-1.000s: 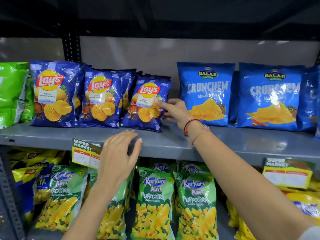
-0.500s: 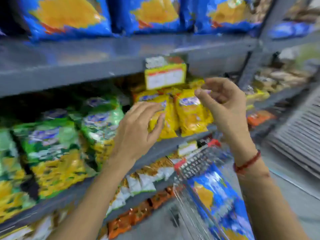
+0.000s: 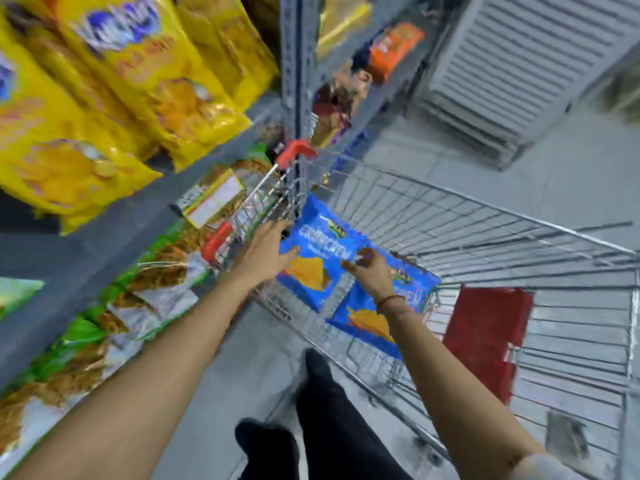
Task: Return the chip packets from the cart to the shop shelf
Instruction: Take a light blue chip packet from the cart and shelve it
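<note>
Shop aisle, grey floor (image 3: 571, 161), grey metal shelf (image 3: 86, 251) running down the left, ribbed grey shutter (image 3: 512, 64) top right; frame is motion-blurred. Wire cart (image 3: 485, 237) sits just beside the shelf, red handle caps (image 3: 216, 242) on the near-left rim, red flap (image 3: 485, 341) inside toward the right. Yellow packets (image 3: 114, 109) fill the upper left shelf, logo smeared, unreadable. Green-and-silver packets (image 3: 114, 306) on the shelf below, with a yellow price tag (image 3: 213, 202) on the shelf edge, text not legible. Two blue chip packets in the cart: upper blue packet (image 3: 322, 268) with white lettering, upside down and blurred, reads roughly "CRUNCHEM"; lower blue packet (image 3: 367, 323) partly under it, small logo unreadable. Both show a yellow chip graphic. Left hand (image 3: 266, 251) reaches over the cart rim, grip wide, fingers spread, thumb tip at the upper packet's left edge, not closed on it. Right hand (image 3: 369, 271) lies on top of the packets where they overlap, fingers curled down onto the film; cannot tell whether that grip has closed on a packet. Red thread band on the right wrist. Dark trouser legs (image 3: 332, 410) at bottom centre.
</note>
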{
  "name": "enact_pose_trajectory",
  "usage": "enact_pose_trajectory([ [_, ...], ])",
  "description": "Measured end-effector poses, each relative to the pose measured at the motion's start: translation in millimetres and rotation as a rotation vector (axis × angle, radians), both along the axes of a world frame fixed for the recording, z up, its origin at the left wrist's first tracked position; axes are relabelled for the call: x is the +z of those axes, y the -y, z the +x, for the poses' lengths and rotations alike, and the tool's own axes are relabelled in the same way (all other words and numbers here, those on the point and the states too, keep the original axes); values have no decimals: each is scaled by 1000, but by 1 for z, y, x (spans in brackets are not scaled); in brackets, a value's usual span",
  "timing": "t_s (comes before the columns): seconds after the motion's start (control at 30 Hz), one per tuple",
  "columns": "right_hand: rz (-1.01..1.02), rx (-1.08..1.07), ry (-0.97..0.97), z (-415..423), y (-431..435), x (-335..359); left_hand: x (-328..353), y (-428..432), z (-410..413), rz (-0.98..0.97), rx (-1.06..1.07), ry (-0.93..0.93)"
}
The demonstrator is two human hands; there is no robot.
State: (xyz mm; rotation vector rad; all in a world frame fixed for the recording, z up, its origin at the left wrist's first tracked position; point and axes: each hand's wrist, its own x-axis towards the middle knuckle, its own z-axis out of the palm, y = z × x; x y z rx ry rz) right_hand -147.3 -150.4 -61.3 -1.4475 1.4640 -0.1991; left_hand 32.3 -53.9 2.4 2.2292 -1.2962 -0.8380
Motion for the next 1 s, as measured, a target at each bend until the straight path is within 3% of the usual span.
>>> enact_pose_trajectory([
  [0.13,211,-139,-41,0,-2,-66,-63,31,2,205,36,-123],
  [0.23,316,-302,41,8,3,-94,-103,52,14,316,68,-155],
  [0.47,479,-400,166,28,21,-140,-170,93,38,402,89,-235],
  [0.6,544,-463,238,27,26,-149,-182,94,40,418,82,-314],
  [0.73,671,-389,333,19,26,-135,-183,79,43,482,191,-465],
  [1.0,558,-326,413,0,15,-74,-129,58,31,455,192,-599],
])
